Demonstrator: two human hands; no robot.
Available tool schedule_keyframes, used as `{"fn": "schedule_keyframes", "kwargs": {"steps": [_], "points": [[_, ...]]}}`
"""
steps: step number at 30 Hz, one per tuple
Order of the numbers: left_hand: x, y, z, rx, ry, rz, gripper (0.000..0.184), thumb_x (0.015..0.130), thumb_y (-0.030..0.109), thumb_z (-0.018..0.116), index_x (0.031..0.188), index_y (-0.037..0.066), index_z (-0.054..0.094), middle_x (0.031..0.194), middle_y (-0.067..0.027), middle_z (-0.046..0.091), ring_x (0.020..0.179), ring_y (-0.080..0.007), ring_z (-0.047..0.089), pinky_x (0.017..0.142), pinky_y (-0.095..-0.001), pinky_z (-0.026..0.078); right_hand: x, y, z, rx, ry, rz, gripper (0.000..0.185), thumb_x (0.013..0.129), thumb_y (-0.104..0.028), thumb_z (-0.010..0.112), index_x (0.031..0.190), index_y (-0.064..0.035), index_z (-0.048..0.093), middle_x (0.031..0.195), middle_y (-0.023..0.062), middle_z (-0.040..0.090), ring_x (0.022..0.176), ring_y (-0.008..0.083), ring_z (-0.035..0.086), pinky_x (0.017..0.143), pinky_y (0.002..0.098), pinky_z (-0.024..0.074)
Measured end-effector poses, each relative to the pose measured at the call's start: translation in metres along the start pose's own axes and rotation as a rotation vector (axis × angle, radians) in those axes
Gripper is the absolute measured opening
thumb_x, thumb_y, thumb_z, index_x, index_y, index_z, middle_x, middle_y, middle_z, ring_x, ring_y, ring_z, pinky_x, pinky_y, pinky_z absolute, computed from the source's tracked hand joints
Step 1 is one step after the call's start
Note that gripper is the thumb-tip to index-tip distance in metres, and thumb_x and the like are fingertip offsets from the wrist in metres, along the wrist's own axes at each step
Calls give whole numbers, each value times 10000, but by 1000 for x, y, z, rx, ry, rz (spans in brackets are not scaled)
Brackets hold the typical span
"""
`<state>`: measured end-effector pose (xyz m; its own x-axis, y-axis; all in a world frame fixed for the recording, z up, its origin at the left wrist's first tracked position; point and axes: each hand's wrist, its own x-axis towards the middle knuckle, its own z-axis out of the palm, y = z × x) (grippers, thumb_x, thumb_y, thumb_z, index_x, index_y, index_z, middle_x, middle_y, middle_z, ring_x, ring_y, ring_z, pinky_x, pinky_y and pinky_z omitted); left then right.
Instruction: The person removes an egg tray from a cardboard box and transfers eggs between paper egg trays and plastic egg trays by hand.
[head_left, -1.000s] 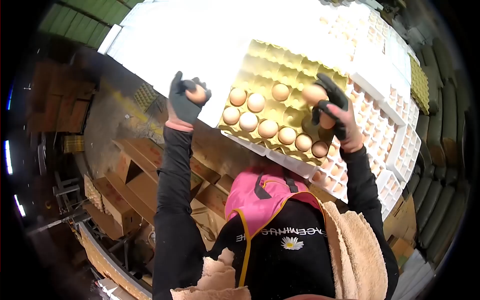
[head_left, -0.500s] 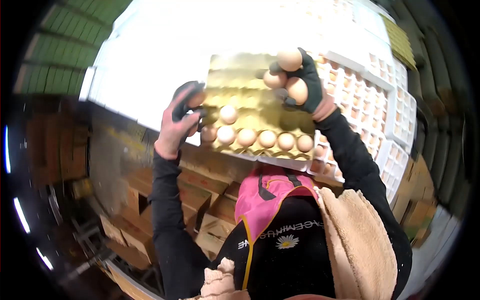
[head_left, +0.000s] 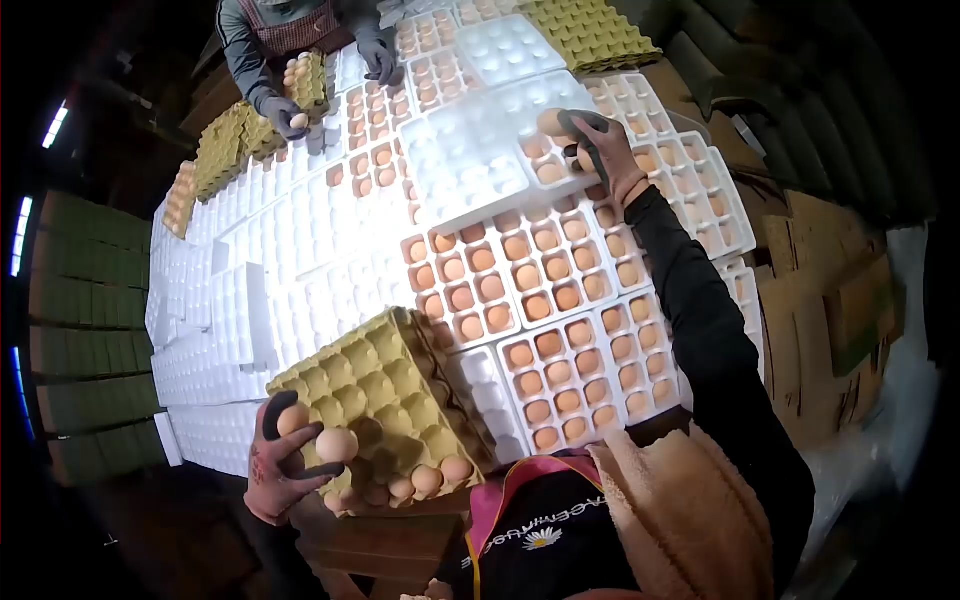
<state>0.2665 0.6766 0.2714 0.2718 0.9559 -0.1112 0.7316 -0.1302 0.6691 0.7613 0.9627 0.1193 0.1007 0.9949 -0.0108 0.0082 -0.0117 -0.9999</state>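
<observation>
My left hand (head_left: 283, 452), in a dark-fingered glove, grips eggs (head_left: 337, 445) at the left edge of a yellow egg tray (head_left: 372, 385). Several eggs (head_left: 427, 480) lie along that tray's near edge; its other visible cups hold none. Up at the right, my right hand (head_left: 600, 150) is closed on eggs (head_left: 553, 123) above a white tray (head_left: 548, 190) that has some eggs in its right cells. The hand partly hides the eggs it holds. White trays filled with brown eggs (head_left: 566, 297) lie below and around it.
Across the table, a co-worker's gloved hand (head_left: 287, 118) holds an egg near yellow trays (head_left: 222, 150); their other hand (head_left: 377, 62) rests by white trays. White trays (head_left: 215, 370) cover the left side. More yellow trays (head_left: 590, 35) lie at the top, and cardboard (head_left: 835, 310) at right.
The view has swung to the right and up, bringing the co-worker into sight. My right hand has moved with its eggs from the yellow tray to over the white trays. My left hand still holds eggs.
</observation>
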Motion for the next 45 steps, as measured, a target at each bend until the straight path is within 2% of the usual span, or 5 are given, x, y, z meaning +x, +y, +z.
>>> {"fn": "schedule_keyframes", "kwargs": {"steps": [7, 16, 22, 31, 45], "points": [[356, 82, 104, 135, -130, 633, 555, 589, 191, 883, 1104, 105, 698, 1326, -148, 484, 1137, -285, 551, 937, -345, 469, 135, 45, -38, -1418, -276, -312, 627, 757, -585, 640, 1218, -162, 615, 1060, 130, 663, 995, 290, 637, 844, 412, 505], [575, 25, 191, 112, -394, 513, 479, 724, 184, 797, 1177, 112, 662, 1051, -95, 660, 842, -222, 658, 790, -336, 512, 209, 92, -16, -512, 39, -596, 430, 834, -139, 624, 1255, -94, 551, 987, 112, 661, 874, 273, 638, 792, 368, 506], [599, 72, 268, 337, 118, 499, 456, 852, 131, 629, 1298, 112, 533, 1323, -90, 522, 1199, -231, 485, 1017, -404, 346, 209, 103, -18, -209, 275, -387, 406, 895, -76, 463, 1291, 0, 508, 1195, 217, 600, 1105, 336, 580, 953, 367, 444], [452, 54, 108, -97, 547, 650, 391, 923, 22, 577, 1310, 52, 532, 1291, -98, 558, 1186, -207, 537, 996, -284, 429, 115, 37, 44, -651, -235, -977, 401, 856, -227, 635, 1223, -84, 563, 1122, 139, 618, 1028, 296, 585, 916, 410, 434], [36, 3, -3, -275, 684, 180, 390, 887, -7, 544, 1275, -44, 546, 1325, -155, 532, 1228, -242, 506, 1031, -343, 398, -243, 0, 13, -1080, -563, -785, 489, 721, -46, 583, 1209, -79, 587, 1076, 102, 566, 1028, 290, 539, 1080, 519, 327]]}}
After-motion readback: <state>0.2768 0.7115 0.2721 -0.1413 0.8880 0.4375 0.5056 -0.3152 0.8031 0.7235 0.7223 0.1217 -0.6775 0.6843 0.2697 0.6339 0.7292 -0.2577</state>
